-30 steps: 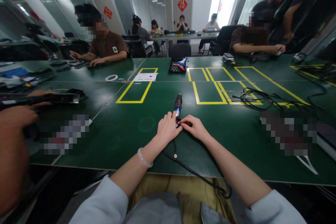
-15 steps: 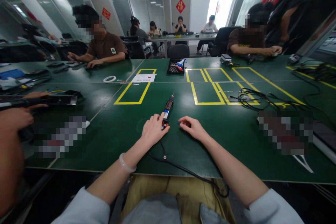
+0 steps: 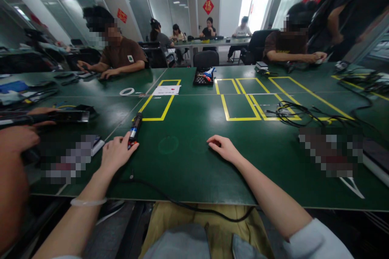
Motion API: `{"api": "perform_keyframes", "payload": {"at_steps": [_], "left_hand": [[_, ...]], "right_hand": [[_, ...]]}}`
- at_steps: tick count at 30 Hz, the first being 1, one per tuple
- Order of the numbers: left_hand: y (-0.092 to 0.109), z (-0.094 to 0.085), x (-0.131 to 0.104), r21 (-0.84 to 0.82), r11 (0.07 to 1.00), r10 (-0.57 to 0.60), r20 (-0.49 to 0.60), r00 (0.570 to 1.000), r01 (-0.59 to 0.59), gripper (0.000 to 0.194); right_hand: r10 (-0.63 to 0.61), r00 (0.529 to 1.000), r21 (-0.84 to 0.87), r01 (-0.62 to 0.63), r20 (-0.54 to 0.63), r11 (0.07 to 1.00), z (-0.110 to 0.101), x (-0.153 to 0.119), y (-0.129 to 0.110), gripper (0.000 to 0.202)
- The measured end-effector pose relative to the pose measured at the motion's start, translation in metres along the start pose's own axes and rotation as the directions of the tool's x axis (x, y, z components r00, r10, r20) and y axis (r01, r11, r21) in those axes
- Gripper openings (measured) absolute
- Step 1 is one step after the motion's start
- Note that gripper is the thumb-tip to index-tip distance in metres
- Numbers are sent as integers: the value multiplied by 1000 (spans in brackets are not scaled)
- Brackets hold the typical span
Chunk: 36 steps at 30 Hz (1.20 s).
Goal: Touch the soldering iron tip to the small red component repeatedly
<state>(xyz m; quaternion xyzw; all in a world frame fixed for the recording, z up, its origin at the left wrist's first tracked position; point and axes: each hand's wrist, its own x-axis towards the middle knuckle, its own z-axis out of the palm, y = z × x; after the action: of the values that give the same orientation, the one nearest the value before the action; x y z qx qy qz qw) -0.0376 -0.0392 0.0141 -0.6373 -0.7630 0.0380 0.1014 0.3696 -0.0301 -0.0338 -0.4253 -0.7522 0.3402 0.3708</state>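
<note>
My left hand [image 3: 117, 153] is closed over the rear end of a corded electric screwdriver [image 3: 135, 127]. The tool has a dark body with a blue-and-silver band. It points away from me across the green tabletop [image 3: 182, 178], its front near the corner of a yellow tape outline [image 3: 148, 119]. Its black cable [image 3: 161, 191] runs under my left wrist and right along the table's front edge. My right hand [image 3: 225, 148] rests on the table farther right, loosely curled with nothing in it. Faint ring marks [image 3: 168, 145] show between my hands.
A black tray [image 3: 203, 77] with small parts and a blue-and-red tool stands at the far side. Right lie tangled black cables [image 3: 288, 113]. A white tape roll [image 3: 127, 91] and paper sheet [image 3: 167, 90] lie beyond my left hand. A co-worker's hand [image 3: 18, 137] is at far left.
My left hand has moved left, carrying the electric screwdriver from the middle of the table. The cable has shifted left with it. My right hand stays where it was.
</note>
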Motion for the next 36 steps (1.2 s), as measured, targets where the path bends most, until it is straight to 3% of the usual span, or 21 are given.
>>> {"api": "perform_keyframes", "payload": {"at_steps": [4, 7, 11, 18, 21, 23, 25, 27, 31, 34, 36], "left_hand": [[-34, 4, 4, 104, 989, -105, -22, 994, 107, 55], [-47, 5, 2, 134, 978, -149, -87, 985, 160, 52], [-43, 2, -6, 159, 974, -135, -168, 977, 162, 44], [-27, -16, -2, 158, 965, -192, -121, 974, 210, 41], [-3, -25, 6, -89, 985, -154, -70, 986, 148, 42], [25, -30, 9, -368, 930, -29, -16, 999, 21, 39], [61, -34, 10, -627, 767, 171, -4, 985, -136, 37], [99, -37, 8, -802, 560, 356, 8, 934, -206, 39], [160, -35, 3, -969, 228, 602, 68, 796, -90, 44], [185, -27, 0, -991, 126, 685, 123, 718, 50, 48], [193, -20, -1, -991, 100, 703, 135, 698, 91, 51]], "right_hand": [[8, 1000, -2, -8, 6, 1000, 2, 1, -1, 18], [10, 1000, -5, -10, 9, 1000, 4, 2, -2, 17], [7, 1000, -3, -7, 9, 1000, 5, 2, -1, 17], [14, 1000, -4, -14, 14, 1000, 5, 3, 0, 17], [21, 1000, 1, -21, 16, 1000, 5, 3, -3, 17], [23, 1000, 10, -23, 13, 1000, 5, 3, -4, 17], [23, 1000, 21, -24, 15, 999, 5, 3, -5, 17], [15, 1000, 48, -16, 20, 999, 5, 2, -3, 18], [-12, 999, 144, 6, 41, 990, 7, 2, 0, 32], [-31, 996, 192, 14, 84, 981, 8, 2, 1, 35], [-34, 995, 192, 15, 98, 981, 9, 3, 1, 26]]}}
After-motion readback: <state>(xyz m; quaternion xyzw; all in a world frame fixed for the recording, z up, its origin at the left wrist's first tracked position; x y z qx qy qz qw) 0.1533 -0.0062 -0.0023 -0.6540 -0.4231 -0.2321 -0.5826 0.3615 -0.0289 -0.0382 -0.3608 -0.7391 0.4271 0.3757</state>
